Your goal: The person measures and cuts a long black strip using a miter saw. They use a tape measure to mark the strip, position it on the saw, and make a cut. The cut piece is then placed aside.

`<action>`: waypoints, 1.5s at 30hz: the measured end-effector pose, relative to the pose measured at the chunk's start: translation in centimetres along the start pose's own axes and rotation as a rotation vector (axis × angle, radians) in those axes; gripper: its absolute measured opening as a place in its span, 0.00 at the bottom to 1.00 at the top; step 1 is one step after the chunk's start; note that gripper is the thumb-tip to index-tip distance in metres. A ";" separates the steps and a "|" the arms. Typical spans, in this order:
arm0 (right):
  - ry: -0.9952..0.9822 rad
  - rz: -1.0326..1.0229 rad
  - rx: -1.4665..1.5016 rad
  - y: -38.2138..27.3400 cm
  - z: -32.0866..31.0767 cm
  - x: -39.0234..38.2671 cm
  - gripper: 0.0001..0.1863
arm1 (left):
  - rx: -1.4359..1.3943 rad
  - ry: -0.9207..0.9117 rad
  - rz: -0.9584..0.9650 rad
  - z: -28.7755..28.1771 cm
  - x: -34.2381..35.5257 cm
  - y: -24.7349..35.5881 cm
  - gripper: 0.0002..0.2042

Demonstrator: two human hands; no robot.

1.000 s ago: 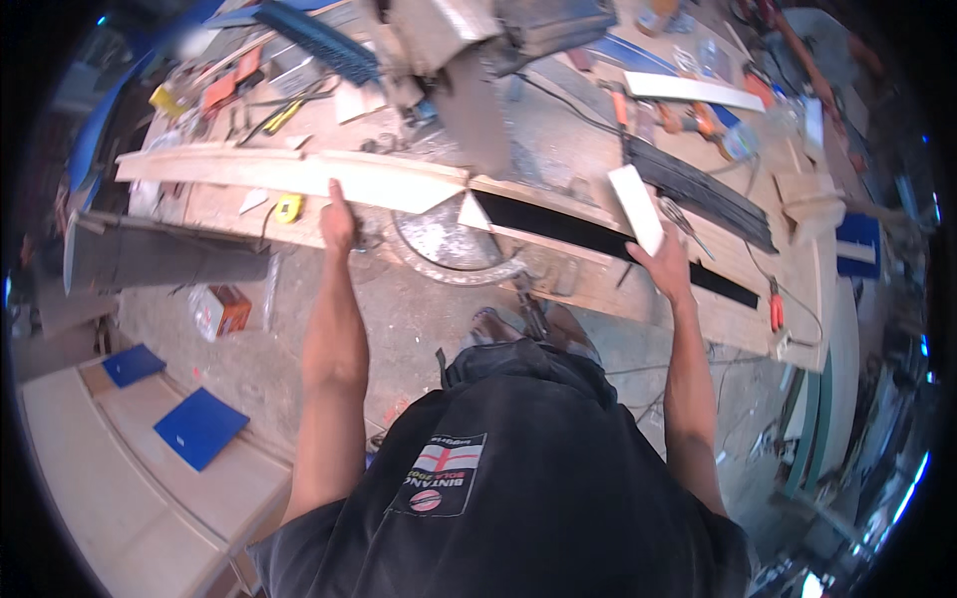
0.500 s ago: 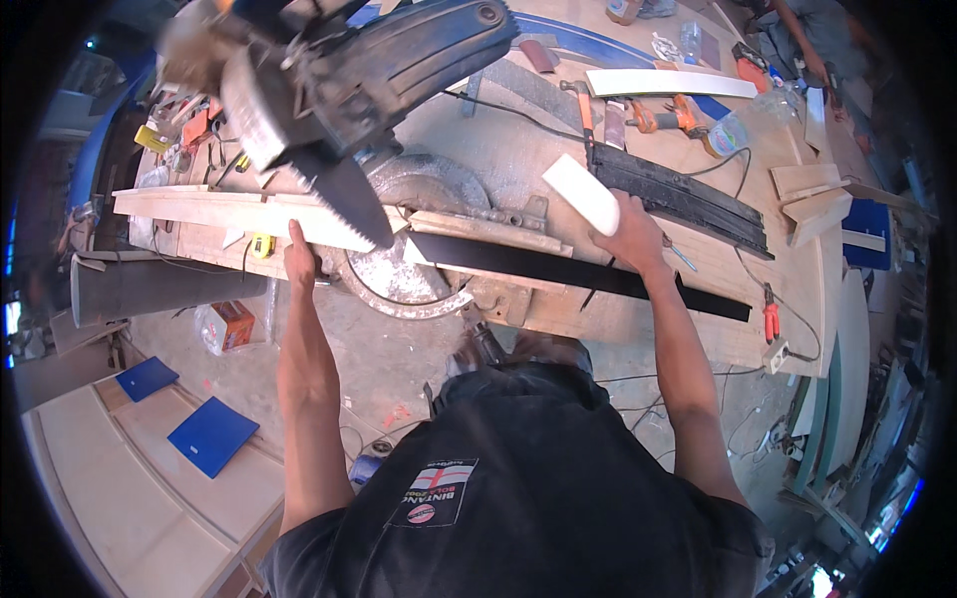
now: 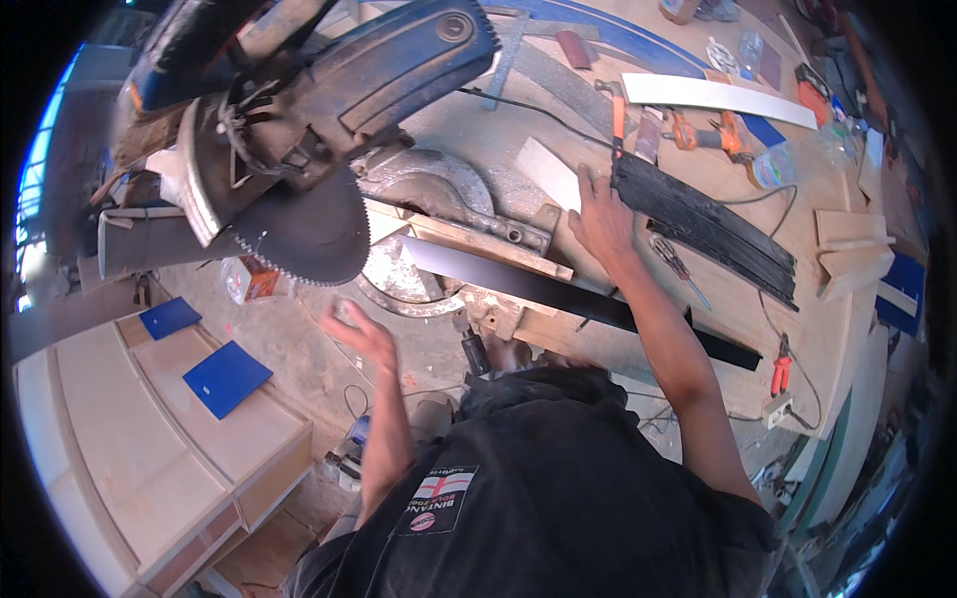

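My left hand [image 3: 361, 334] hovers empty below the saw blade, fingers parted and slightly blurred. Above it the toothed circular blade [image 3: 304, 234] of a mitre saw [image 3: 369, 85] is raised over the round metal saw base [image 3: 424, 194]. Fingers stretched, my right hand [image 3: 603, 219] rests at the near end of a short white board piece [image 3: 543, 171] lying on the bench. A long black strip [image 3: 528, 291] lies along the saw's wooden fence [image 3: 488, 239], running from the base to the lower right, under my right forearm.
Around the right side lie black channel strips [image 3: 713, 224], a hammer [image 3: 617, 120], an orange drill [image 3: 713, 135], a screwdriver [image 3: 683, 271] and red-handled pliers [image 3: 782, 364]. A power cord crosses the bench. A pale cabinet [image 3: 130, 429] with blue squares stands lower left.
My left hand has let go of the long pale board and come down toward me. My right hand has set the white piece down on the bench. The view has swung left.
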State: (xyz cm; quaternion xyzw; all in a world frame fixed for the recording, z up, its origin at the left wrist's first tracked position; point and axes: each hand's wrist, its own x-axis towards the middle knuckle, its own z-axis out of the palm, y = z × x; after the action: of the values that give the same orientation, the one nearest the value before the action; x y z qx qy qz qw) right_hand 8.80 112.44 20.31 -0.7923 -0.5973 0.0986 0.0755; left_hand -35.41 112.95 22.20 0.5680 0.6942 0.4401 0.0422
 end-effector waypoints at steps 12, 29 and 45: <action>-0.081 -0.061 0.030 -1.4 -0.7 3.6 0.45 | -0.213 -0.390 0.013 -1.0 -13.8 10.2 0.23; -0.457 0.001 2.299 -14.6 -19.9 18.0 0.37 | -0.341 -0.549 -0.844 5.0 -14.5 4.6 0.38; -0.535 -0.138 2.254 -15.0 -19.7 19.4 0.16 | -0.311 -0.486 -0.685 5.5 -15.0 4.5 0.38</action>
State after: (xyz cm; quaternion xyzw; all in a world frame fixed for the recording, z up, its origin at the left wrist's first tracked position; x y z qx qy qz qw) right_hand 4.83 135.23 41.69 -0.1956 -0.2099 0.7346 0.6148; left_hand -23.70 103.50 15.20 0.3791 0.7378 0.3536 0.4323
